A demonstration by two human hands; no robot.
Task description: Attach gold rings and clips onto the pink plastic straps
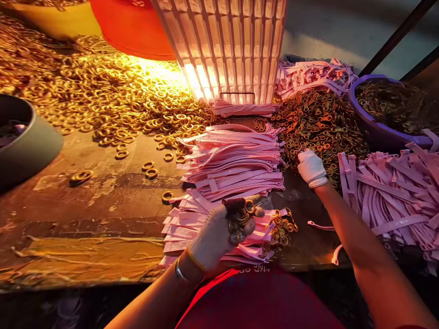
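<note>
Red garment (257, 299) at the near edge, centre. Left hand (214, 237), gloved, over the near strap bundle (181, 224), pink; its grip is curled round a clutch of metal rings (242, 217), fingers bent about them. Gold ring cluster (283, 230) at the right ends of those straps. Right hand (311, 168), white-gloved, at the near edge of a dark clasp heap (318, 119); fingertips hidden, so cannot tell whether this grip pinches anything. Beyond the left hand: second strap bundle (236, 157), lying left to right, then a pale ribbed panel (233, 50). Table (103, 196): gold ring heap (130, 96) far left, a few loose rings nearer. Right side: untidy strap pile (394, 187), near; purple tub (365, 114) of metal pieces farther off. Left edge: grey container (37, 141). Far: orange-red rounded object (133, 27), bright glow beneath.
</note>
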